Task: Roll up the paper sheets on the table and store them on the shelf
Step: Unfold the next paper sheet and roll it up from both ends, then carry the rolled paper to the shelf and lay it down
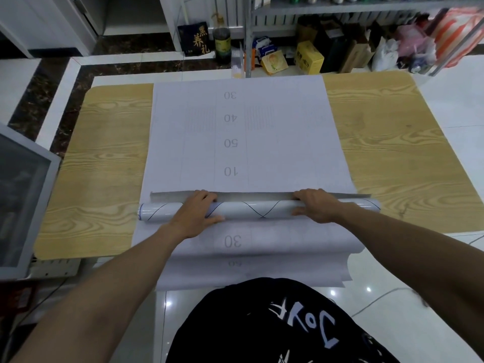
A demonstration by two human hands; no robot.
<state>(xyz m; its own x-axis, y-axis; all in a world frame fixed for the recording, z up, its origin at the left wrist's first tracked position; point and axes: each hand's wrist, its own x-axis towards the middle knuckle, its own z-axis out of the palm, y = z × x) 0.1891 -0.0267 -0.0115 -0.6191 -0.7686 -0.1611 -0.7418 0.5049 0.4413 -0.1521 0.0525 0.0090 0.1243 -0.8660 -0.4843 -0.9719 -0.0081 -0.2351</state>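
Nearest the person, the overhanging ends (pixel 251 273) of the flat sheets (pixel 248 142) are seen drooping past the near rim of the table (pixel 104 166), with several layers showing at the right corner. No weight other than the roll and the hands is seen on this stack. Should the roll be dragged toward the body, the sheets could be pulled off to the floor.

Across the sheets, toward the table's front, the paper roll (pixel 251 209) is found lying crosswise. It is gripped by the left hand (pixel 197 210) and the right hand (pixel 317 205), each with fingers curled over the top and thumb laid along the near side, the two set well apart. Just beyond the fingers a grey strip (pixel 251 196) is noted, judged to be the roll's loose edge. If the grip is eased, the roll is likely to spring open. If one hand is turned faster than the other, a coned, telescoped roll is to be expected. The top flat sheet may also be caught up and creased.

Beyond the table, the shelf (pixel 340 6) is observed, with boxes and bags (pixel 353 53) crowded beneath it. Whether room for a roll exists there cannot be told.
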